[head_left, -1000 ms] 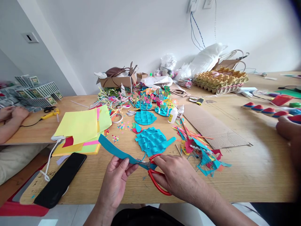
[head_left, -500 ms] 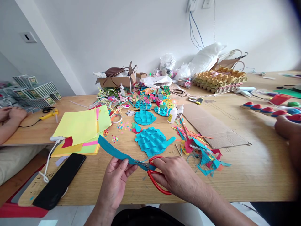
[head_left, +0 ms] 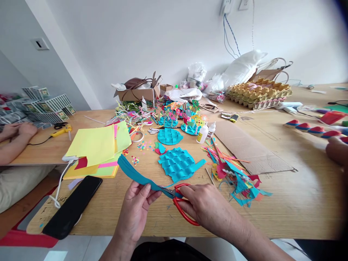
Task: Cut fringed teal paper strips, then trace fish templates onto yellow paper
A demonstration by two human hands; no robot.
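Note:
Between thumb and fingers, my left hand (head_left: pixel 137 204) pinches a long blue paper strip (head_left: pixel 130 171), which looks like several layers together. My right hand (head_left: pixel 208 204) is wrapped round the red handles of the scissors (head_left: pixel 182 204). Their blades meet the strip lengthwise near its right end, just right of my left fingers. Beyond my hands lies a woven blue paper piece (head_left: pixel 178 165) with one strip sticking out to its right. A smaller woven blue disc (head_left: pixel 170 136) sits behind it. Colourful paper scraps (head_left: pixel 241 181) are heaped right of my right hand.
Yellow paper sheets (head_left: pixel 91 143) and a black phone (head_left: pixel 73 206) lie on the left. Glue bottles (head_left: pixel 202 134) stand behind the woven pieces, beside a cardboard sheet (head_left: pixel 252 150). Egg trays (head_left: pixel 258 92) are stacked at the back. Other people's hands show at the far left (head_left: pixel 25 132) and far right (head_left: pixel 335 150).
The camera view has shifted slightly, so everything sits a little further right. The strip's far end now shows its layers fanned apart. The scissor handles look slightly closer together.

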